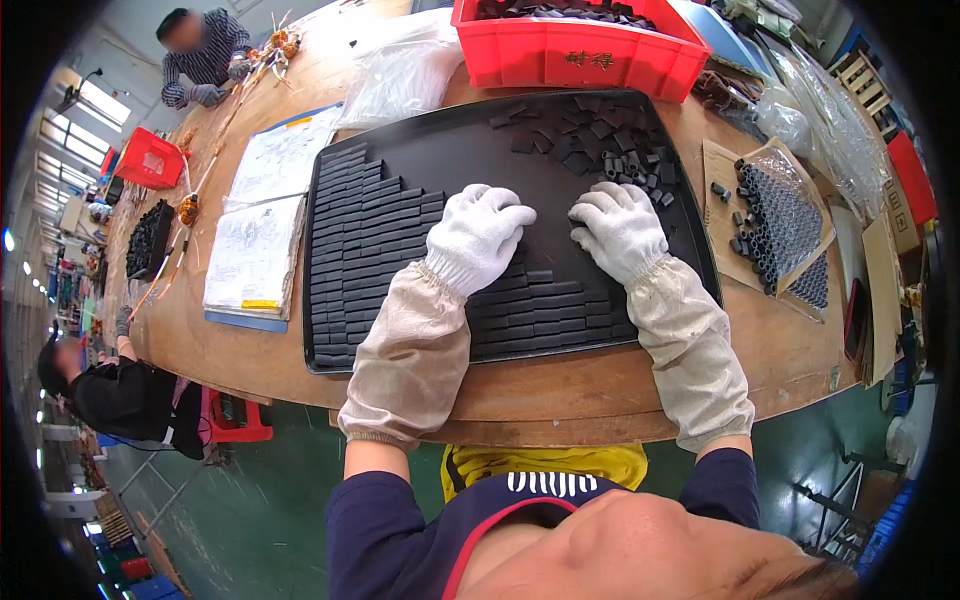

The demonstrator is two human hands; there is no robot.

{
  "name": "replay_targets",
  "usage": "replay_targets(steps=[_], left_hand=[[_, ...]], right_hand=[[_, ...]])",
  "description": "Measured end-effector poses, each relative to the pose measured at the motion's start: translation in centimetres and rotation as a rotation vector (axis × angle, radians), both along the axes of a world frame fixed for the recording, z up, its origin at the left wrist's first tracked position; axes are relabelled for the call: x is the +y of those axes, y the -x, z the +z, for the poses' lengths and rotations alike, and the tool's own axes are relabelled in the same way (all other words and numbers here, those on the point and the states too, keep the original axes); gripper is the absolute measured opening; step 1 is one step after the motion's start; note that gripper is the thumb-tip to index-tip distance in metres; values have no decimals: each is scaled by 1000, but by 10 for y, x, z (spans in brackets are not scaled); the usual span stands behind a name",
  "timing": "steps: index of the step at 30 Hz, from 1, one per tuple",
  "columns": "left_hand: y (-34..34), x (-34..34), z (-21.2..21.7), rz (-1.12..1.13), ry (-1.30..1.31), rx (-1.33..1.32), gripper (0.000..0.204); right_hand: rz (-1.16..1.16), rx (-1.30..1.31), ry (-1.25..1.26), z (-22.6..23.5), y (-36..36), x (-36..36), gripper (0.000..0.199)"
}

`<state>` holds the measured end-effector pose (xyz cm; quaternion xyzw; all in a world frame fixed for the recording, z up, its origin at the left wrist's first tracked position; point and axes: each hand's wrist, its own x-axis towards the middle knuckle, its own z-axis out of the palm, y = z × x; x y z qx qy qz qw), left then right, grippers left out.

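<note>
Head view of a wooden workbench. At centre lies a black rectangular tray, its left and lower parts filled with rows of flat black rectangular blocks; loose blocks of the same kind are scattered at its upper right. The left hand, in a white knit glove and beige sleeve guard, rests palm-down with fingers spread flat on the rows near the tray's centre, gripping nothing. The right hand, gloved alike, lies flat just right of it, fingertips touching the loose blocks; whether it pinches one cannot be told. A red plastic bin stands at the top of the frame, stacked papers left of the tray, and black cylindrical parts on cardboard at right.
</note>
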<state>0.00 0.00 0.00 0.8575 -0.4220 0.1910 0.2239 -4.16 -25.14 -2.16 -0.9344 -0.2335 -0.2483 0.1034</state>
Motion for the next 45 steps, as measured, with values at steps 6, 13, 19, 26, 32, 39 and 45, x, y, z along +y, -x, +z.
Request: replay_targets(steps=[6,13,19,26,32,39,45], left_hand=[[1,-1,2,-9,-3,-6,28],[5,-11,9,-102,80,49,51],[5,-14,6,-152,99,-113,56],[6,-14,7,-102,117,-64,50],[2,-10,8,-15,206,-92,43],[1,-11,6,35,216,-91,39],[-1,-9,3,32,211,-32,34]], right_hand=[[-7,-107,-89,-3,-4,2,14],[13,329,-625,14,14,24,18],[-5,605,-839,15,17,25,26],[43,545,-882,4,10,19,23],[-186,-124,-185,2,-3,0,30],[-190,-129,-74,-1,-3,-5,36],[-87,-81,-19,3,-1,-2,34]])
